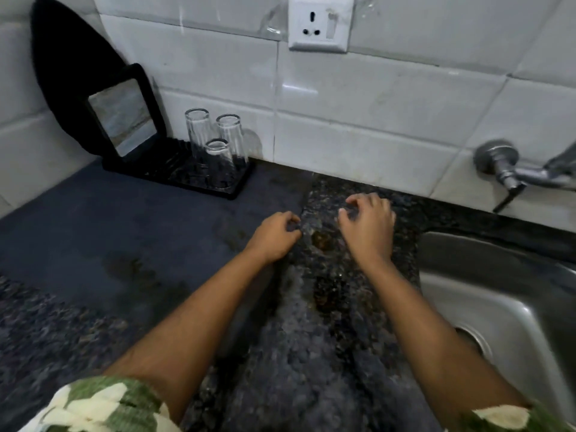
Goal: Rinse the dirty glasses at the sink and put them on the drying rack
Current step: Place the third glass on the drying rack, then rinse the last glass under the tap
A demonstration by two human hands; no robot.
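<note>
Three clear glasses point(215, 148) stand upside down on a black drying rack point(187, 179) at the back left, against the tiled wall. My left hand point(274, 236) is low over the counter with its fingers curled, and the thumb and forefinger pinch the right edge of a dark blue mat point(124, 232). My right hand point(369, 227) hovers just to the right over bare speckled granite, fingers bent and apart, holding nothing. Neither hand has a glass. The steel sink point(498, 294) lies to the right of both hands.
A brown wet stain point(322, 241) marks the granite between my hands. A chrome tap point(511, 173) juts from the wall above the sink. A black-framed mirror point(124, 120) leans behind the rack, and a wall socket point(319, 24) sits higher up.
</note>
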